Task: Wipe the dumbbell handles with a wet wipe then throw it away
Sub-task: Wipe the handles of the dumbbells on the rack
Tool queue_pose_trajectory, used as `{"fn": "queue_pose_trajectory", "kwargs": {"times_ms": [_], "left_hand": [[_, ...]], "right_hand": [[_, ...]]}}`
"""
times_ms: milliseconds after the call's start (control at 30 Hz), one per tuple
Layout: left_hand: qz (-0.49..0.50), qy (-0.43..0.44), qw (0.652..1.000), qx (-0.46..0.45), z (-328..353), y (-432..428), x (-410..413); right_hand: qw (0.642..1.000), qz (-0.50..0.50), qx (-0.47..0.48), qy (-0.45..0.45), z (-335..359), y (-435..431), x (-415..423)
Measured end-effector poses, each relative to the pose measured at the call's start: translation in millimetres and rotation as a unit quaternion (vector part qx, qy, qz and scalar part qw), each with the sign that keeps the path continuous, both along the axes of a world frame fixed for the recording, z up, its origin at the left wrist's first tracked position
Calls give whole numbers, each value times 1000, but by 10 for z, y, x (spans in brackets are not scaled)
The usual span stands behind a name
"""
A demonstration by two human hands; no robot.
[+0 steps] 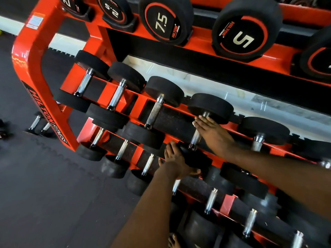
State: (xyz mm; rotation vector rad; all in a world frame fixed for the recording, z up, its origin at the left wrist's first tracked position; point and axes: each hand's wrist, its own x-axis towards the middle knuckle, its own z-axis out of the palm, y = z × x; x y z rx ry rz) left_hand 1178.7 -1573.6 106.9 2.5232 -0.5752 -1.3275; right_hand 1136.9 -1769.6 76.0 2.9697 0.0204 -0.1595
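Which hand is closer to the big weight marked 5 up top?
Right. The right hand lies on a handle below the 5 dumbbell; the left hand grips a dumbbell head farther down.

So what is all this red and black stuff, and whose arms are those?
This is one picture from a camera worn on a person's head, looking down at their own arms. The red frame is a gym rack, and on it lie rows of weights with black round ends and a shiny metal bar between them. The left hand holds the near black end of one dumbbell. The right hand lies flat along that dumbbell's handle. A small white bit peeks out by its fingertips. That is probably the wet wipe for cleaning the handle, but most of it is hidden. The numbers 7.5 and 5 on the top row dumbbells tell how heavy they are.
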Motion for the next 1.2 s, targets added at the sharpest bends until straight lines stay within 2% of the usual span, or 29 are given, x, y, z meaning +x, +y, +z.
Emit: {"fn": "queue_pose_trajectory", "kwargs": {"times_ms": [33,67,100,167,233,267,333,367,400,433,500,600,633,667,767,800,833,1000,1033,1067,1100,1200], "left_hand": [[5,3,1000,-7,-16,16,-3],[8,6,1000,-15,-41,28,-3],[9,10,1000,-22,-55,41,0],[5,21,999,-30,-70,42,32],[2,23,999,-35,-63,50,49],[0,26,999,-34,-67,60,50],[0,32,999,-36,-89,72,52],[2,32,999,-38,-93,69,49],[5,28,999,-37,-97,61,53],[6,27,999,-35,-96,55,59],[5,30,999,-28,-90,48,59],[1,21,999,-27,-113,53,44],[0,18,999,-27,-116,48,46],[1,17,999,-27,-112,38,45],[8,19,999,-32,-91,39,40],[10,16,999,-33,-88,42,48],[9,15,999,-30,-86,45,50],[9,13,1000,-25,-102,35,30],[10,12,1000,-24,-106,41,19],[9,9,1000,-25,-102,49,11],[6,8,1000,-24,-100,53,12],[3,6,1000,-27,-83,50,23]], "right_hand": [[996,-45,65,-39,-33,111,-84],[974,-124,163,-94,-73,213,-186],[927,-229,254,-150,-137,300,-272],[790,-455,366,-187,-273,325,-291],[628,-596,468,-176,-356,240,-99],[541,-625,531,-185,-382,170,22],[388,-599,661,-233,-366,91,324],[344,-573,697,-258,-287,105,440],[328,-562,710,-268,-212,152,501],[340,-556,709,-269,-134,219,506],[414,-557,687,-215,-136,375,331],[557,-535,627,-102,-311,407,-12],[585,-533,602,-103,-331,350,-20],[574,-542,601,-124,-290,292,43],[440,-563,661,-230,-215,164,344],[417,-568,666,-244,-226,179,405],[424,-570,666,-230,-301,205,400],[608,-479,627,-88,-563,329,-11],[633,-474,609,-64,-542,285,-37],[632,-481,604,-63,-550,206,-16],[603,-498,618,-82,-490,153,40],[445,-553,664,-236,-256,102,278]]}}
